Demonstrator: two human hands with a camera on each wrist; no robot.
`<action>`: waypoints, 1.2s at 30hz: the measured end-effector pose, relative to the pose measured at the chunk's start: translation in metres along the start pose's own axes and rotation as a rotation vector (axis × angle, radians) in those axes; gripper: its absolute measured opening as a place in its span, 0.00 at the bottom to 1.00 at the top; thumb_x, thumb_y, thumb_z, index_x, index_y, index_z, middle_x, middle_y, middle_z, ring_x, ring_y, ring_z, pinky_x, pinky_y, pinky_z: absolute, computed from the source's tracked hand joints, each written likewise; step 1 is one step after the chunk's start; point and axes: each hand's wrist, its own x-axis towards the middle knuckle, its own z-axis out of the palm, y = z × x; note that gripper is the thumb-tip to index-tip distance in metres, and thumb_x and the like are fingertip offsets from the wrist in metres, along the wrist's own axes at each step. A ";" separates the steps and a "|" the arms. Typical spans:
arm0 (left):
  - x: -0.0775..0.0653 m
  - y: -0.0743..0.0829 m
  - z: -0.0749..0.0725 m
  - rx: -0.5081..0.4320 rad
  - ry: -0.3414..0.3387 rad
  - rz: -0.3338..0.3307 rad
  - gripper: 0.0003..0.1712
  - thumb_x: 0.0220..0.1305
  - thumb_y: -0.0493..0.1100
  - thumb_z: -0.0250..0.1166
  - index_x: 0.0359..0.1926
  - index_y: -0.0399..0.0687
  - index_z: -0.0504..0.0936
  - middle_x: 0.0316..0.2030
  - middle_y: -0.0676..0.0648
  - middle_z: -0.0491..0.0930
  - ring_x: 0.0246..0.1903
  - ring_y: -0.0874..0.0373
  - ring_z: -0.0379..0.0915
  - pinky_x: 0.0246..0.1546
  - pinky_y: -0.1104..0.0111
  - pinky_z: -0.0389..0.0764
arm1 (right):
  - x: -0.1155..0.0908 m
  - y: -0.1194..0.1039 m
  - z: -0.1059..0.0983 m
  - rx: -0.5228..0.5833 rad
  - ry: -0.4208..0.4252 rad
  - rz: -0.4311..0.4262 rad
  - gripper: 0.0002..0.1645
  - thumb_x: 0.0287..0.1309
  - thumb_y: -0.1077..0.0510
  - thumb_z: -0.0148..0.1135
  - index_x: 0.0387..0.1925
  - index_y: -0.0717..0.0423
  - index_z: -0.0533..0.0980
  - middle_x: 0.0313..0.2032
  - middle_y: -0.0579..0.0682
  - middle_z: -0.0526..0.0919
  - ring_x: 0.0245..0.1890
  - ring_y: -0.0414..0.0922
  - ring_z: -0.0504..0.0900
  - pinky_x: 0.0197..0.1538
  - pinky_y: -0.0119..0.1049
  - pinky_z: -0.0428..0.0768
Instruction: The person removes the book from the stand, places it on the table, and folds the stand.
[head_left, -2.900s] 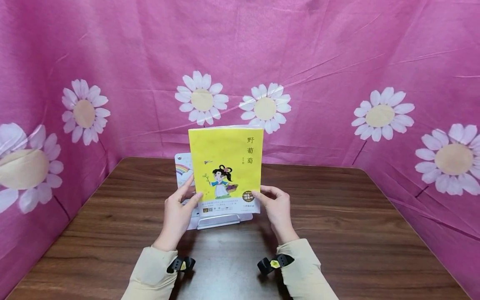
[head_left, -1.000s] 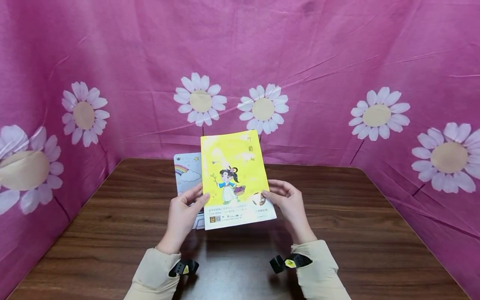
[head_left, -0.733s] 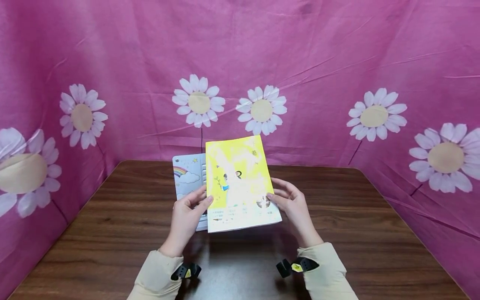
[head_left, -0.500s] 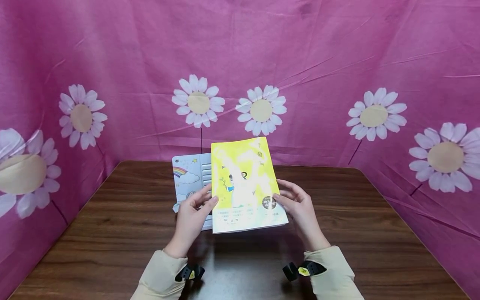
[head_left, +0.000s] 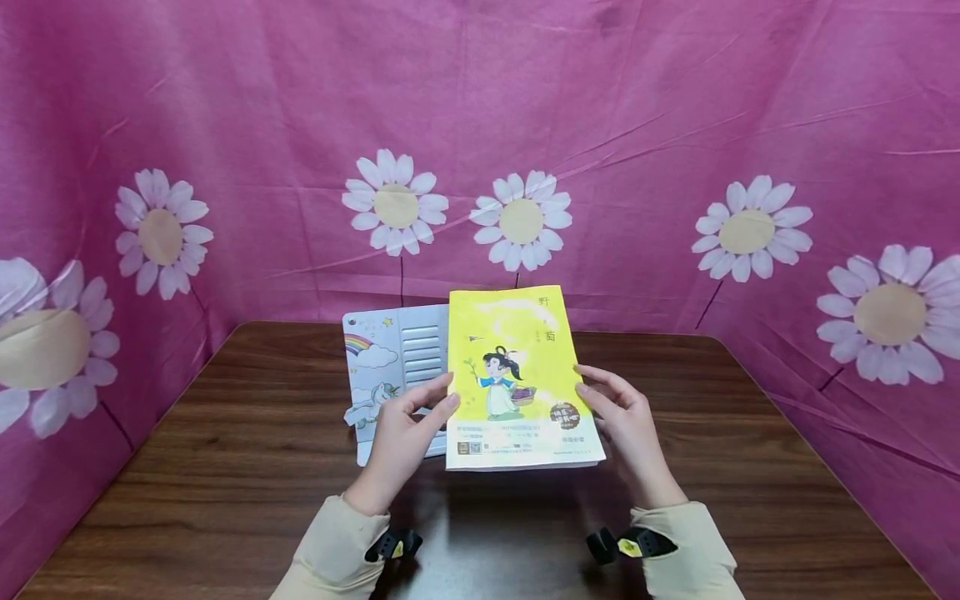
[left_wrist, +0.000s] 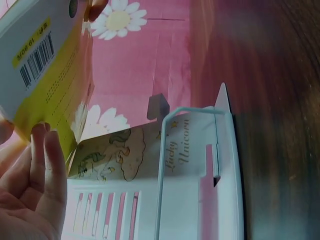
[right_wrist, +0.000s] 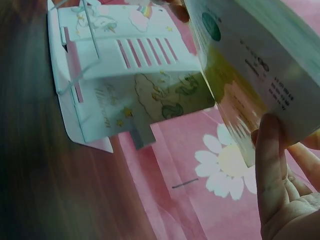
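A yellow paperback book with a cartoon figure on its cover is held up off the table, tilted back. My left hand pinches its left edge, thumb on the front and fingers behind. At the right edge my right hand grips it the same way. The wrist views show the back cover, with a barcode in the left one. Behind the book stands a white metal book stand printed with a rainbow and unicorn; the book hides its right part in the head view. A wire bar crosses the stand's front.
The stand rests on a dark wooden table. A pink cloth with large white daisies hangs around the back and both sides. Black camera straps sit on the wrists.
Both hands have carried the book off the stand, toward me and to the right. It has tilted back, and more of the stand's slots and unicorn print now show.
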 end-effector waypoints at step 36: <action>0.001 0.018 0.069 -0.005 -0.153 0.039 0.25 0.66 0.46 0.67 0.61 0.44 0.79 0.47 0.46 0.87 0.43 0.60 0.80 0.34 0.76 0.81 | 0.008 -0.012 -0.088 -0.216 -0.119 -0.002 0.22 0.69 0.54 0.59 0.63 0.40 0.74 0.35 0.39 0.82 0.33 0.39 0.86 0.32 0.35 0.87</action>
